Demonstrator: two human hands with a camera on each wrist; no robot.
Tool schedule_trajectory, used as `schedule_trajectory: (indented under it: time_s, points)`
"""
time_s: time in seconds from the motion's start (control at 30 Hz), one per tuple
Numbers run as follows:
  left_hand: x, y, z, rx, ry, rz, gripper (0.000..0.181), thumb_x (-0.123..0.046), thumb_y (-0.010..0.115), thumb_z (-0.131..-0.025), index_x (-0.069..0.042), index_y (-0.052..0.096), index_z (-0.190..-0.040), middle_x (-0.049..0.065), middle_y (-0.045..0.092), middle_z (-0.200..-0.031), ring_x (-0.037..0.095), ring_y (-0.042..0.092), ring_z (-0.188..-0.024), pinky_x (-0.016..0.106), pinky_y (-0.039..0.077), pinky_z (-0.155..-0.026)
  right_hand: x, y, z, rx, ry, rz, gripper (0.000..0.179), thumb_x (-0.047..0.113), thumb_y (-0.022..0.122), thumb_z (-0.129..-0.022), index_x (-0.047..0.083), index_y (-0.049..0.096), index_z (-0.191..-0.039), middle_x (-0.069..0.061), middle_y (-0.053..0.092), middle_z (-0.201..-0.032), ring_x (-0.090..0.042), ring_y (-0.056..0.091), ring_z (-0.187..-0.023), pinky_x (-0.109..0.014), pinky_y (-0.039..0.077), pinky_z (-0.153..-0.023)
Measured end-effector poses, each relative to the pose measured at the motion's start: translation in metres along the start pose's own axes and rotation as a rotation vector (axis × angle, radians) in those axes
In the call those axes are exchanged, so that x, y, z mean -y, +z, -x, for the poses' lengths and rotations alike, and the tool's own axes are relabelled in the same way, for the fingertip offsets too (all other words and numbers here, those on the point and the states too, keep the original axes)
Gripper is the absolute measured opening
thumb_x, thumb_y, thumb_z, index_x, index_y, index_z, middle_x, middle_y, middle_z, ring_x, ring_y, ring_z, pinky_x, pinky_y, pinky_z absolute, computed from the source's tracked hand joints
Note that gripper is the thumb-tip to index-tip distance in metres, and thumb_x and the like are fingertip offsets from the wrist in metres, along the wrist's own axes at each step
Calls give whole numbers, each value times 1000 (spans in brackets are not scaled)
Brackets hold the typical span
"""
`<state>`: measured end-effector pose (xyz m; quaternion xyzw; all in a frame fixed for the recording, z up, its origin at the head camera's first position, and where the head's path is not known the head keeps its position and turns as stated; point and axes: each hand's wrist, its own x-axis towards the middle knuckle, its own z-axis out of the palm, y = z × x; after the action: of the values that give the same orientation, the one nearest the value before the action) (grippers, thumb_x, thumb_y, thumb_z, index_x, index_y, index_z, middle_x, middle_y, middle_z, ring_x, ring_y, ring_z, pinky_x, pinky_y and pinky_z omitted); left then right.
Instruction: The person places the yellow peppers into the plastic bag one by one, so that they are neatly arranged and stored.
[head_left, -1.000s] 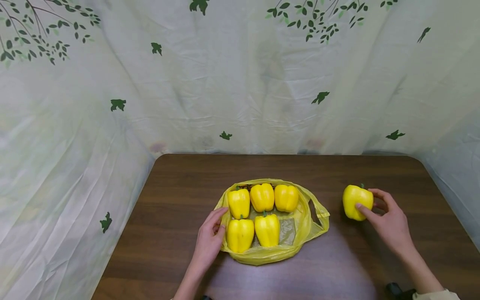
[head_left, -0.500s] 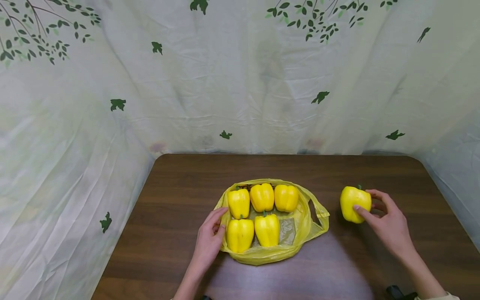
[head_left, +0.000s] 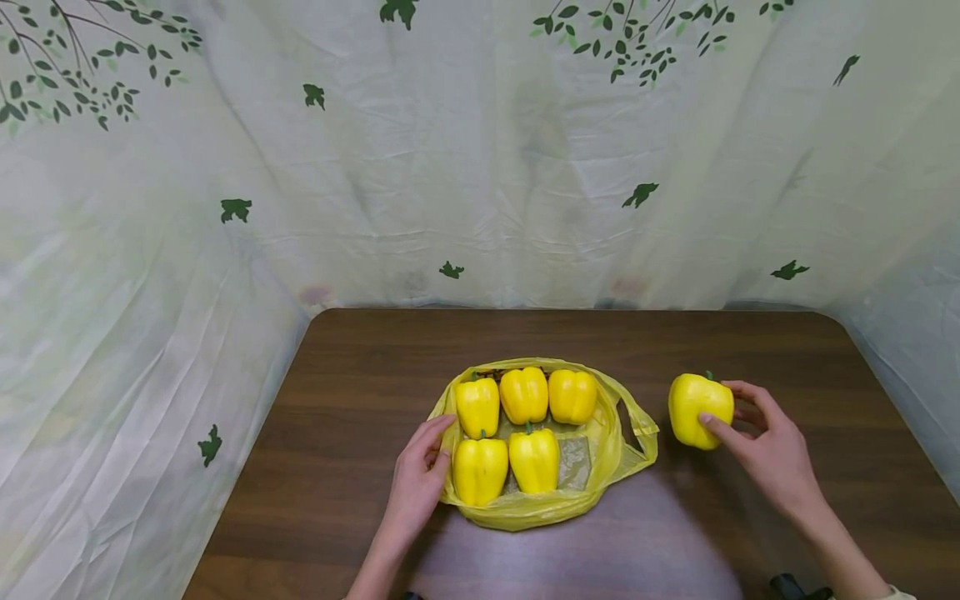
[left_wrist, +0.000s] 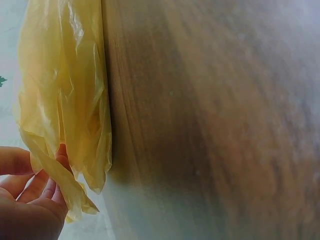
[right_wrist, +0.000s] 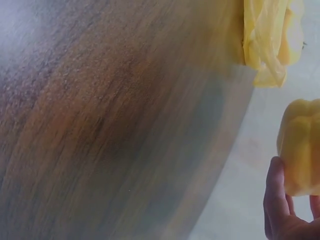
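Observation:
A yellow plastic bag lies with its mouth spread wide on the table, several yellow bell peppers standing inside in two rows. My left hand grips the bag's left edge; in the left wrist view the thin plastic passes between thumb and fingers. To the right of the bag, my right hand holds another yellow bell pepper above the tabletop, thumb on its near side and stem pointing up. The right wrist view shows this pepper partly cut off by the frame edge.
The brown wooden table has rounded back corners. A pale curtain printed with green leaves hangs behind it and along the sides. One bag handle loop sticks out to the right, towards the held pepper.
My right hand has moved slightly left with the bell pepper, closer to the bag. The left hand, the bag and the peppers in it have stayed put.

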<state>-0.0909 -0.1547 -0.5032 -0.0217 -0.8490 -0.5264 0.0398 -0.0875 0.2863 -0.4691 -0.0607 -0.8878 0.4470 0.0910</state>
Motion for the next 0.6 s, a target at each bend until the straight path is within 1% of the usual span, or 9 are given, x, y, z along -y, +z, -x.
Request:
schedule_trajectory:
  time_s: [0.33, 0.6]
  points:
    - [1, 0, 0, 0, 1, 6, 46, 7, 56, -90, -11, 63, -132, -3, 56, -134, 17, 56, -99, 27, 50, -82, 7, 4, 2, 28, -21, -37, 60, 32, 73, -89, 10, 48, -139, -13, 50, -134, 6, 48, -101, -7, 45, -73]
    - [0, 0, 0, 1, -4, 4, 45, 7, 56, -90, -10, 63, -132, -3, 56, -134, 17, 57, -103, 28, 50, -84, 11, 9, 4, 35, -22, -37, 60, 35, 74, -88, 11, 49, -138, -11, 51, -133, -2, 52, -105, -8, 46, -74]
